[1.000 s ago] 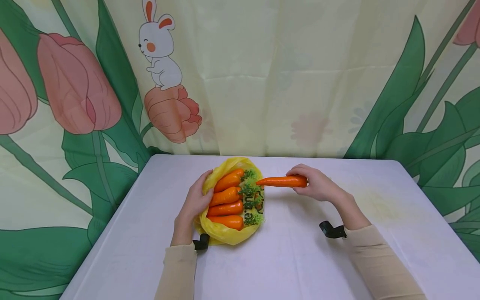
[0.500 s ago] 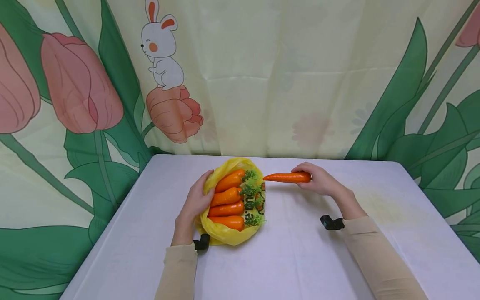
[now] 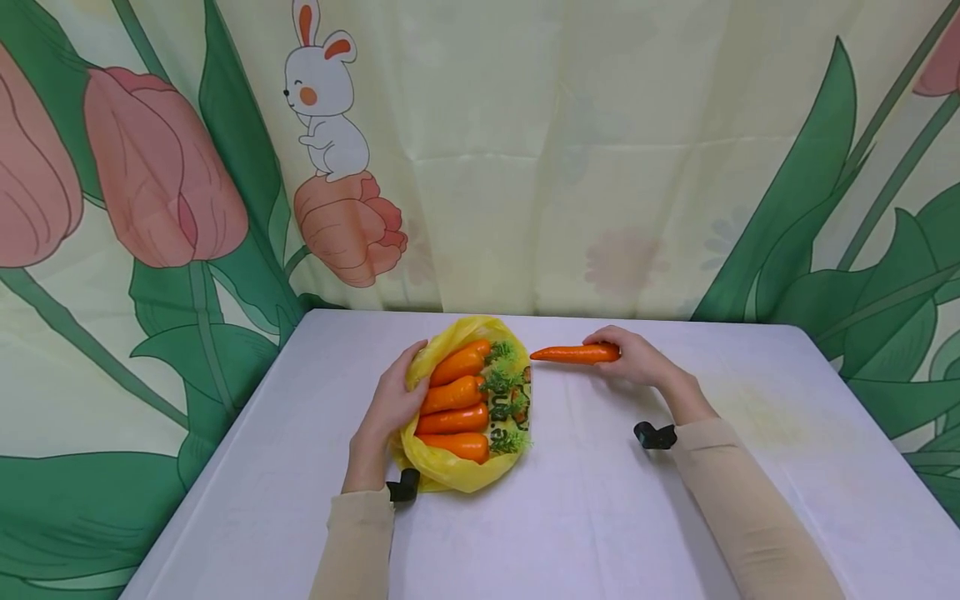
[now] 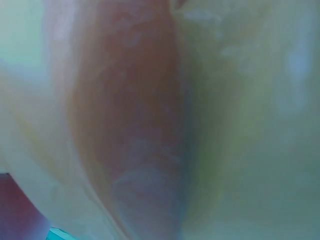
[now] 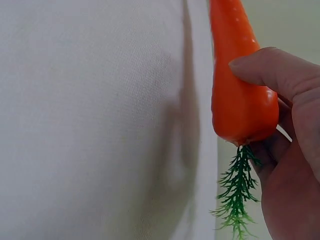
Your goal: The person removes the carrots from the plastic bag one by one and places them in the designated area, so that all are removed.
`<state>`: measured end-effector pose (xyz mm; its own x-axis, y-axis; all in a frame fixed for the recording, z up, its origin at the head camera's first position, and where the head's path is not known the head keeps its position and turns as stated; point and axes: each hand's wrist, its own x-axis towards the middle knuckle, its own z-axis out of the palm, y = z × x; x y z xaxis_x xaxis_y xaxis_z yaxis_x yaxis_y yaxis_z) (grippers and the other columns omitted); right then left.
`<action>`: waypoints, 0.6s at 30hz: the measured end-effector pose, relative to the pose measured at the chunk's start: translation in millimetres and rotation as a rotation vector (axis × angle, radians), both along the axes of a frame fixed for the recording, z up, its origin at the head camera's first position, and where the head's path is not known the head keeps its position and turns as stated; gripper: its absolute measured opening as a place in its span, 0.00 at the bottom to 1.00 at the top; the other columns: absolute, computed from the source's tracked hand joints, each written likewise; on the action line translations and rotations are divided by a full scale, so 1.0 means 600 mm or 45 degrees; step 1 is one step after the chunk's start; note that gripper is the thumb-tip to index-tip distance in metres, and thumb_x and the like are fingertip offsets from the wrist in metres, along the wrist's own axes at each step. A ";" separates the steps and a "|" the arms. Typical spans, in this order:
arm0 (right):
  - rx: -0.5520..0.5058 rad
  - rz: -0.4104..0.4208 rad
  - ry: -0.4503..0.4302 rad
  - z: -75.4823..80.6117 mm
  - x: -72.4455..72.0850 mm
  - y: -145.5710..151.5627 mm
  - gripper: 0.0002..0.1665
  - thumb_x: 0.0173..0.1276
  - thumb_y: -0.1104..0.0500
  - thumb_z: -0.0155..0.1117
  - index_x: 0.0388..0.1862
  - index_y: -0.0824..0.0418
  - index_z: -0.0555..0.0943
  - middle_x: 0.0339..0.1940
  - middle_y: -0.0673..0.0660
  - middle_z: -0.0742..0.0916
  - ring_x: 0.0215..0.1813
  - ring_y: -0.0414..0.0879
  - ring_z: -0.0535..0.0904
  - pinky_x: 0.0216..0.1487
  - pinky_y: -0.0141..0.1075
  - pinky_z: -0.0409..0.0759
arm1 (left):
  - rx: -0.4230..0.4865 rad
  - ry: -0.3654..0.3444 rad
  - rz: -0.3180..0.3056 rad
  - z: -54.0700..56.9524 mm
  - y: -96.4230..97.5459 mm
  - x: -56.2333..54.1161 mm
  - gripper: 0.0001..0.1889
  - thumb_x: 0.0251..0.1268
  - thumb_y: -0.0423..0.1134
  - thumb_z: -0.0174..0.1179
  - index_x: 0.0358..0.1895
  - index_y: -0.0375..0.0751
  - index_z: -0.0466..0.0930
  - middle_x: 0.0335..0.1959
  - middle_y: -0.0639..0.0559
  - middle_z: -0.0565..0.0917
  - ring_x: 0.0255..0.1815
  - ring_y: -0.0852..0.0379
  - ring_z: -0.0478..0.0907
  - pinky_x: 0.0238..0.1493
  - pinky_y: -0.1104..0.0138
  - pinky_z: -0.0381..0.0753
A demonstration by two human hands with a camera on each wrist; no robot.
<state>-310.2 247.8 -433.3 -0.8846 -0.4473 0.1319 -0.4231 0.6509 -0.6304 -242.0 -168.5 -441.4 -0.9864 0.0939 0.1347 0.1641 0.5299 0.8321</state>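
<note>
My right hand pinches an orange toy carrot by its thick end, with the tip pointing left toward the bag. In the right wrist view the thumb lies along the carrot, and a green leafy top hangs from its end. My left hand grips the left edge of a yellow plastic bag. Inside the bag's mouth several carrots lie side by side, their green tops toward the right. Blurred bag plastic fills most of the left wrist view.
A white cloth covers the table. Behind it hangs a curtain printed with tulips and a rabbit. Black camera mounts stick out at both wrists. Dark print shows on the bag's inner right side.
My right hand has drawn the carrot a little to the right and away from the bag, then stays nearly still. The left hand keeps its hold on the bag.
</note>
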 end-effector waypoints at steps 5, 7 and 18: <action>0.013 -0.014 -0.040 -0.008 -0.011 0.000 0.23 0.63 0.68 0.69 0.58 0.65 0.81 0.54 0.62 0.82 0.50 0.56 0.74 0.56 0.50 0.71 | 0.006 -0.004 0.001 0.000 0.001 0.001 0.31 0.72 0.33 0.56 0.77 0.47 0.62 0.74 0.47 0.68 0.71 0.45 0.65 0.73 0.47 0.59; 0.023 -0.014 -0.041 -0.011 -0.014 0.000 0.23 0.63 0.68 0.68 0.58 0.65 0.81 0.54 0.63 0.82 0.50 0.57 0.74 0.56 0.50 0.71 | 0.005 -0.003 0.004 -0.001 0.001 0.001 0.31 0.72 0.33 0.56 0.77 0.47 0.62 0.74 0.47 0.68 0.71 0.44 0.66 0.73 0.47 0.59; 0.046 -0.072 -0.124 -0.017 -0.030 -0.007 0.24 0.64 0.67 0.66 0.60 0.62 0.80 0.55 0.61 0.81 0.52 0.56 0.74 0.60 0.52 0.69 | -0.007 -0.003 -0.003 -0.002 0.004 0.001 0.31 0.72 0.33 0.55 0.77 0.48 0.62 0.73 0.47 0.68 0.70 0.44 0.67 0.72 0.47 0.61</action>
